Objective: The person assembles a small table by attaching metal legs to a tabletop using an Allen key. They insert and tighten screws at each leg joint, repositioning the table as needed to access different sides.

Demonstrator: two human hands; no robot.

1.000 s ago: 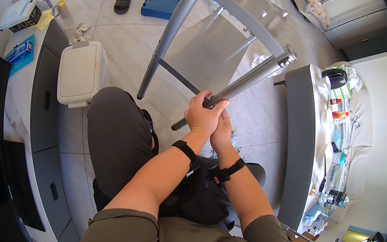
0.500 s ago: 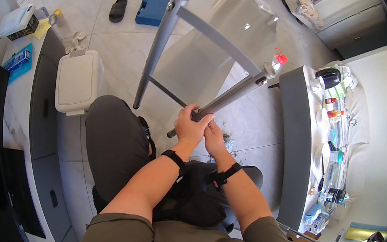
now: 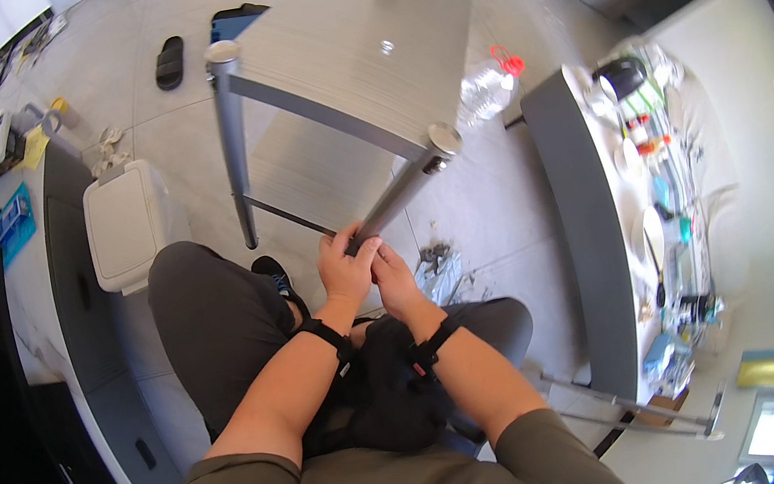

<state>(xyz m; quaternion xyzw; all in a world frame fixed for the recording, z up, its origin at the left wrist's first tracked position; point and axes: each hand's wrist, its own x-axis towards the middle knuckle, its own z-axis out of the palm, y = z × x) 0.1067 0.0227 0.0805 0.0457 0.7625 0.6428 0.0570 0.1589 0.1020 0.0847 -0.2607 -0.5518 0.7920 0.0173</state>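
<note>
In front of me stands a low metal-framed stand with round grey legs and grey boards (image 3: 347, 56). Its near right leg (image 3: 405, 181) slants down toward my lap. My left hand (image 3: 346, 277) wraps around the lower part of that leg, beside a thin dark crossbar (image 3: 287, 214). Just to its right, my right hand (image 3: 398, 283) is closed against the same leg, with its fingertips partly hidden. The leg's bottom end is hidden behind my hands. Another leg (image 3: 237, 154) of the stand reaches down at the left.
Right of the stand is a clear bottle (image 3: 487, 89) with a red cap. Debris and a crumpled clear bag (image 3: 440, 277) lie on the floor. A cluttered counter (image 3: 599, 239) runs along the right. A white bin (image 3: 129, 222), a drawer cabinet (image 3: 96, 288) and a black slipper (image 3: 170, 64) are at left.
The stand now looks more upright, its near right leg pointing more steeply toward me. Both hands remain on that leg, and my view has shifted, showing more of the bottle.
</note>
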